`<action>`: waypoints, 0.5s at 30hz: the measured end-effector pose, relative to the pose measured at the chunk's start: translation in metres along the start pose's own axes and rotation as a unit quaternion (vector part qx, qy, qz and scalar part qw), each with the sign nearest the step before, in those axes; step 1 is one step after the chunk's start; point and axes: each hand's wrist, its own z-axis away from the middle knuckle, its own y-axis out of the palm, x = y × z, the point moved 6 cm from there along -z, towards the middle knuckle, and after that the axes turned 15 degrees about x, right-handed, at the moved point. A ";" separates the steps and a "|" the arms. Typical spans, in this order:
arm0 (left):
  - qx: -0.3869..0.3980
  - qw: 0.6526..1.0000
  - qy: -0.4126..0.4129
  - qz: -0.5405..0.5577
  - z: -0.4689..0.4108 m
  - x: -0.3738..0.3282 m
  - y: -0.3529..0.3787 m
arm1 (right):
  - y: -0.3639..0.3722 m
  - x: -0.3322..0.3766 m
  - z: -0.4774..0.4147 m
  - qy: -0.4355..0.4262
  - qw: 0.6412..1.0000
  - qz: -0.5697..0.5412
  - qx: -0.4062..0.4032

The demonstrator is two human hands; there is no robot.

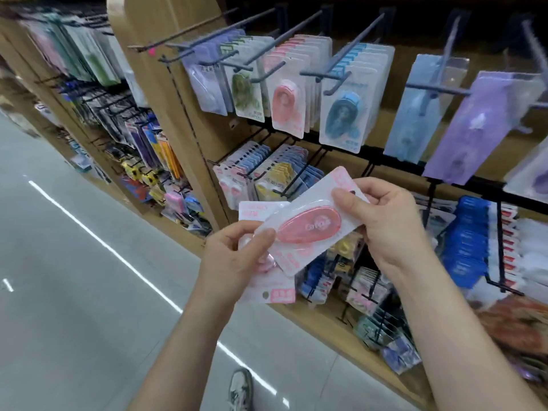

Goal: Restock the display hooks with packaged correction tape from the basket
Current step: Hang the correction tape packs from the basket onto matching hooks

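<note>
Head view, looking down at two bare hands before a shop's stationery display; the step in hand, as I judge it, is readying one pack for hanging. My right hand (382,221) pinches the top end of a pink correction-tape pack (308,226) between thumb and curled fingers, right by its hang hole (my thumb partly covers it); the pack lies tilted, top end up and to the right. My left hand (234,256) pinches the lower end, thumb pressed on the front, fingers curled behind; it also holds a second pink pack (267,289) underneath, touching the first. Both packs are in the air, well below the upper hooks; the basket is out of sight. A matching pink row (289,105) hangs up there on a dark hook (275,68). Next, I think, my left hand must release the front pack; my right then needs to lift it, turn it upright and thread the hole over that hook's upturned tip.
</note>
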 end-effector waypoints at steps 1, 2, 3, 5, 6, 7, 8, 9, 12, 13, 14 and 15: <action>0.017 1.000 -0.002 -0.017 -0.004 0.000 -0.007 | 0.010 0.000 -0.009 -0.012 1.000 0.008 -0.020; 0.032 0.999 0.001 -0.031 -0.009 0.000 -0.015 | 0.021 0.000 -0.019 -0.023 0.999 0.017 -0.031; 0.040 0.998 -0.002 -0.042 -0.015 -0.002 -0.023 | 0.033 0.002 -0.028 -0.034 0.999 0.024 -0.034; 0.056 0.996 0.005 -0.065 -0.030 -0.004 -0.041 | 0.056 0.004 -0.046 -0.047 0.997 0.046 -0.037; 0.061 0.995 0.016 -0.076 -0.040 -0.007 -0.050 | 0.065 0.005 -0.056 -0.049 0.996 0.057 -0.040; 0.062 0.994 0.030 -0.082 -0.048 -0.012 -0.058 | 0.073 0.006 -0.065 -0.045 0.996 0.062 -0.043; 0.060 0.994 0.046 -0.082 -0.057 -0.016 -0.067 | 0.079 0.008 -0.074 -0.040 0.996 0.060 -0.044; 0.057 0.994 0.057 -0.070 -0.064 -0.021 -0.074 | 0.084 0.010 -0.083 -0.036 0.997 0.055 -0.044; 0.065 0.994 0.068 -0.054 -0.086 -0.025 -0.093 | 0.096 0.018 -0.104 -0.054 0.993 0.035 -0.095; 0.075 0.993 0.071 -0.055 -0.093 -0.027 -0.097 | 0.099 0.021 -0.109 -0.070 0.990 0.028 -0.122; 0.087 0.992 0.075 -0.049 -0.100 -0.028 -0.099 | 0.103 0.023 -0.114 -0.086 0.985 0.028 -0.145; 0.098 0.992 0.076 -0.039 -0.106 -0.030 -0.101 | 0.106 0.025 -0.119 -0.097 0.981 0.032 -0.164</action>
